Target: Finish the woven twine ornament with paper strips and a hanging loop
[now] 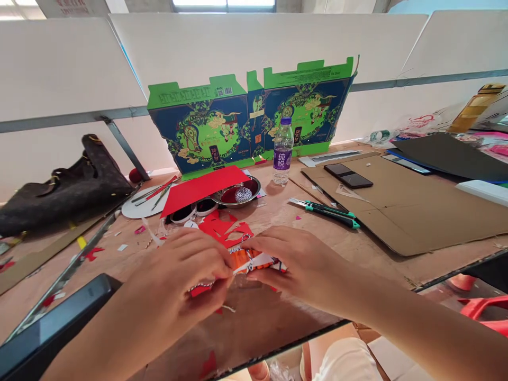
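A small orange craft piece [239, 259] with white strips and a dark-and-white patterned edge sits between my two hands just above the table. My right hand [297, 259] is closed around its right side, thumb below and fingers on top. My left hand [202, 267] pinches at its left end, where a thin white strip [241, 269] runs between the hands. Under the left fingers a bit of red with black-and-white twisted cord [202, 286] shows. The fingers cover much of the piece. Cut red paper scraps [226, 228] lie just beyond.
A metal bowl [256, 186] with a patterned ball is partly under a red sheet [206, 186]. Behind stand a water bottle [282, 153] and an unfolded green-blue box [214, 132]. Rightward lie utility knives [331, 212], a cardboard sheet [420, 211] and a phone [348, 175]. A bag [95, 174] is at left.
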{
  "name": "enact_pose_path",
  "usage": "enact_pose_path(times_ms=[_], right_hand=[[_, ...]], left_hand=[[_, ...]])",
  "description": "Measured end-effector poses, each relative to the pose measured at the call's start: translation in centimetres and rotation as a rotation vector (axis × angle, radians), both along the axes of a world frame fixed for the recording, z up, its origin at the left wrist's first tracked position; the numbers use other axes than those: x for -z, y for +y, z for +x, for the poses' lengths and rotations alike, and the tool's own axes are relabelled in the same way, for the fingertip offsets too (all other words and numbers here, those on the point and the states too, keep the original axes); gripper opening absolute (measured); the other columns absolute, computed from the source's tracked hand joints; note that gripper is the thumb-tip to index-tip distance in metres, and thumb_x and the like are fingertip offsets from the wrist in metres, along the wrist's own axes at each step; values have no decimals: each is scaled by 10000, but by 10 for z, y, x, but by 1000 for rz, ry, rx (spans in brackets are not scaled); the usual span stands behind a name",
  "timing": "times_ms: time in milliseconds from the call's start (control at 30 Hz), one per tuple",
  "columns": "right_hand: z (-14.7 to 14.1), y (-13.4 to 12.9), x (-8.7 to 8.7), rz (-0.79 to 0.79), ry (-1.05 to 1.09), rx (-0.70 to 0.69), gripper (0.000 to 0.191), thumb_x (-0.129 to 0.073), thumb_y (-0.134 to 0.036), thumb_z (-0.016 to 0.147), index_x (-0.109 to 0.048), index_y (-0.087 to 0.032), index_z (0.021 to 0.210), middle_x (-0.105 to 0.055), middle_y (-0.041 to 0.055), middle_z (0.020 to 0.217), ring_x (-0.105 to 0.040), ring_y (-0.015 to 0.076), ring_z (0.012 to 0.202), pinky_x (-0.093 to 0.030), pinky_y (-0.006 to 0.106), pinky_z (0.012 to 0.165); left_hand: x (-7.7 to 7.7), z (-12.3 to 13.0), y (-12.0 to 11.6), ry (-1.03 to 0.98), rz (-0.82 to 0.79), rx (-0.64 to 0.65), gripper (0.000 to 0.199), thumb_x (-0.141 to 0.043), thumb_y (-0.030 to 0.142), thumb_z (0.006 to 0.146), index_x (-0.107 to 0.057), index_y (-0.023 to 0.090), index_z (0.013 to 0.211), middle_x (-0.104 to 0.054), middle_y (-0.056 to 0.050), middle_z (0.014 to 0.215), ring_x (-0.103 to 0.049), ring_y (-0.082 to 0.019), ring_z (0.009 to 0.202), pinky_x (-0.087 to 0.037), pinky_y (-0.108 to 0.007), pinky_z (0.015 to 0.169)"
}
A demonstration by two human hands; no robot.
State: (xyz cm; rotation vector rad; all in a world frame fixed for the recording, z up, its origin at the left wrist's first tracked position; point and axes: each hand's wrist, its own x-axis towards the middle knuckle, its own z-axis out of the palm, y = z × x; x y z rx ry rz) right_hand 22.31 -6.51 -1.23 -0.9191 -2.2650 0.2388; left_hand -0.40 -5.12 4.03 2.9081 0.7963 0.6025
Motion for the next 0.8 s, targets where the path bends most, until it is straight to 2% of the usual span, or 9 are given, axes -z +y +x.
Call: enact_pose_path(times_ms=[167, 300, 367, 433, 500, 567, 667, 733, 800], right_hand=[[4, -1, -5, -18, 74, -12, 453, -636, -354, 894, -525, -151, 1283, -653, 86, 1183, -591, 195, 1067, -463, 299, 893], [6, -5, -10, 85, 132, 10, 155, -526, -165, 947, -646, -149, 1043, -674, 76, 1098, -600, 154, 1017, -452, 260, 880], [7, -10, -13, 105, 121, 20, 113, -544, -152, 932, -651, -159, 970, -678, 62, 1051, -601, 155, 993, -450, 262, 871], [6, -17, -14, 52, 89, 44, 93, -583, -203, 921, -632, -178, 996, -671, 44, 1047, -596, 164, 997, -452, 274, 872], [4, -24, -14, -12, 65, 82, 212, -610, -314, 912, -589, -196, 1087, -654, 38, 1092, -588, 174, 1016, -461, 287, 869], [0, -31, -10, -49, 37, 113, 461, -655, -469, 852, -517, -203, 1202, -624, 47, 1168, -570, 195, 1058, -466, 302, 879], [-6, -38, -1, 29, -21, 111, 778, -686, -586, 762, -390, -145, 1331, -546, 112, 1292, -499, 257, 1161, -431, 369, 967], [-10, -39, 6, 103, -64, 130, 690, -677, -466, 830, -371, -110, 1335, -536, 142, 1281, -480, 285, 1150, -411, 421, 978], [-11, -37, 9, 108, -65, 168, 445, -605, -245, 899, -415, -123, 1282, -570, 118, 1200, -505, 263, 1073, -432, 413, 924]], left_hand=[[5, 3, 3, -65, -9, -199, 35, -606, 307, 853, -624, 279, 865, -659, 49, 891, -597, -141, 854, -450, -248, 739], [8, 6, 3, -48, -22, -266, 81, -605, 380, 857, -641, 310, 877, -662, 62, 898, -603, -156, 864, -452, -272, 758], [9, 7, 3, -53, -20, -295, 90, -607, 397, 853, -642, 316, 867, -662, 64, 889, -604, -164, 858, -457, -281, 760], [9, 8, 3, -67, -39, -326, 93, -604, 400, 851, -641, 315, 854, -662, 61, 882, -603, -171, 866, -469, -287, 767], [9, 9, 2, -84, -81, -350, 113, -593, 418, 852, -641, 315, 853, -664, 56, 887, -603, -176, 884, -486, -282, 753], [9, 11, 2, -89, -137, -367, 132, -577, 431, 856, -640, 316, 850, -667, 57, 887, -605, -170, 869, -496, -260, 692], [10, 13, 0, -101, -200, -410, 133, -572, 412, 846, -631, 299, 810, -669, 60, 840, -606, -152, 761, -481, -242, 589], [11, 15, -2, -115, -217, -446, 117, -576, 386, 828, -624, 287, 788, -670, 61, 818, -601, -150, 707, -472, -249, 559], [12, 16, -3, -126, -214, -461, 99, -573, 362, 815, -622, 284, 779, -672, 62, 810, -606, -154, 702, -470, -258, 562]])
